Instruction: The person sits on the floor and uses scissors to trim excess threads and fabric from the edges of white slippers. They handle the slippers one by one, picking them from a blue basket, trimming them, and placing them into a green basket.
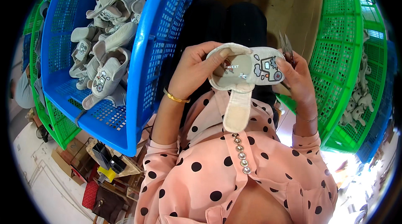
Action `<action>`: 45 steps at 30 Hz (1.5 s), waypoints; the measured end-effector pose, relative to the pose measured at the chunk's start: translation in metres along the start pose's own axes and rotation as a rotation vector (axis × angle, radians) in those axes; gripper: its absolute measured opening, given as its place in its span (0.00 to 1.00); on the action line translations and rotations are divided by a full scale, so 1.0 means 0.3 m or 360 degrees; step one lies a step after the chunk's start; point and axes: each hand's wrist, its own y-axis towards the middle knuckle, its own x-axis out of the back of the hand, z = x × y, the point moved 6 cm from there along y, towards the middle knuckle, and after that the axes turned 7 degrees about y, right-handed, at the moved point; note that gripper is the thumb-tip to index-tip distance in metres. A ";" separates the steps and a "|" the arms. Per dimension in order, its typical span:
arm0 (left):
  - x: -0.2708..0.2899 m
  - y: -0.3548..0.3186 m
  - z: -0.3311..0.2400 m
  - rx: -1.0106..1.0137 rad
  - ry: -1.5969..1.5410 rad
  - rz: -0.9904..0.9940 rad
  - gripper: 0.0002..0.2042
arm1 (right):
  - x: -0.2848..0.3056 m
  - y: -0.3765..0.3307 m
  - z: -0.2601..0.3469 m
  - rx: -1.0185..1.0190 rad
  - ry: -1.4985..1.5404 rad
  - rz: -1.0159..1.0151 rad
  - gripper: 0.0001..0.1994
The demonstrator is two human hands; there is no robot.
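A small grey child's shoe (261, 65) is held up in front of my chest, with a tractor picture on its toe. Its strap (238, 115) hangs unfastened toward me, pale underside showing. My left hand (190, 69) grips the heel end, thumb inside on the insole. At the toe end, my right hand (298, 77) pinches the shoe with its thumb on top. The same hand also keeps a pair of thread snips (287, 47), pointed blades upward. The rest of the snips is largely hidden by the hand.
A blue plastic basket (140, 52) on my left holds many similar shoes (109, 75). Beyond my lap stands a cardboard box (299, 4). Green baskets (335, 56) rise on the right, with more shoes (358, 102) behind. A red bag (90, 194) lies at lower left; another person's sleeve (25, 92) shows far left.
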 end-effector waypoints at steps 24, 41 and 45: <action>-0.146 -0.060 0.045 -0.0346 0.0154 -0.0546 0.23 | -0.080 -0.045 0.000 0.0724 -0.1044 -0.0144 0.17; -0.090 -0.069 0.023 -0.0876 0.0904 -0.0739 0.16 | -0.091 -0.061 -0.065 0.0634 -0.0873 -0.0300 0.17; -0.060 -0.062 0.065 -0.0290 0.0257 -0.0627 0.14 | -0.059 -0.056 -0.132 0.0425 -0.0519 -0.0424 0.17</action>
